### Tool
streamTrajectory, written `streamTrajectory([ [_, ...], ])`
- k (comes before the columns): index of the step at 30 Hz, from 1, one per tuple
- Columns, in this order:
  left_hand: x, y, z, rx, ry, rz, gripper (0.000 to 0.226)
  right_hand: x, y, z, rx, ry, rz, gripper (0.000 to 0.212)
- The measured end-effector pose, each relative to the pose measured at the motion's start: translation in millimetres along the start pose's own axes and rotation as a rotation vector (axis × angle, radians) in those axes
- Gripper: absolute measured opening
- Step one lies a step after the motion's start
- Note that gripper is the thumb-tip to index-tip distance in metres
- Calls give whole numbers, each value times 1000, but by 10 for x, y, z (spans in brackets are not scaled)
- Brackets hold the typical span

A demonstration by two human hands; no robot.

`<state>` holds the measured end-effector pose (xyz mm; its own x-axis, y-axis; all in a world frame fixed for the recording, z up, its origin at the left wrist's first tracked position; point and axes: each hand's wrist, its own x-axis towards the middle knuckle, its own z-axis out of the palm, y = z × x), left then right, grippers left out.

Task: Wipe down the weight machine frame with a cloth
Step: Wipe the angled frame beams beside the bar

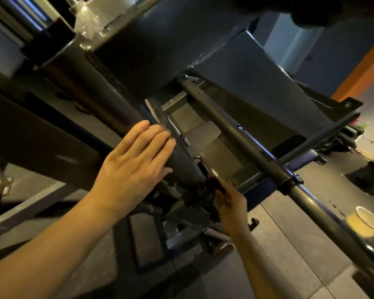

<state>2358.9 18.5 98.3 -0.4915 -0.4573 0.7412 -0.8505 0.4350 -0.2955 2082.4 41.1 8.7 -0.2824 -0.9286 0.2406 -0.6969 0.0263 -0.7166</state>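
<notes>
Head view: the left hand [136, 156] lies flat, fingers straight and together, pressed against a dark slanted tube [108, 104] of the frame [235, 87]; it grasps nothing and seems to serve as a brace. The right hand [229, 203], lower and to the right of the left, reaches into the shadowed joint just below the left fingertips. Its fingers are curled around something dark reddish [214, 180], which is probably the cloth, though blur and gloom keep me from being sure. A long bar [268, 156] crosses above and beyond the right hand; a cup [367, 221] sits on the floor well off to its right.

The step in hand looks like wiping the tight joint under the tube. The next move likely calls for drawing the cloth along the tube towards the left hand, which would have to shift clear.
</notes>
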Motion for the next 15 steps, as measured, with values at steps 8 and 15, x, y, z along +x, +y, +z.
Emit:
streamTrajectory([
  [8,-4,29,-18,13,-39,-32,53,2,-222,156,150,149,155,36],
  [15,-1,15,-12,41,-48,-28,54,122,113,4,67,-1,70,37],
])
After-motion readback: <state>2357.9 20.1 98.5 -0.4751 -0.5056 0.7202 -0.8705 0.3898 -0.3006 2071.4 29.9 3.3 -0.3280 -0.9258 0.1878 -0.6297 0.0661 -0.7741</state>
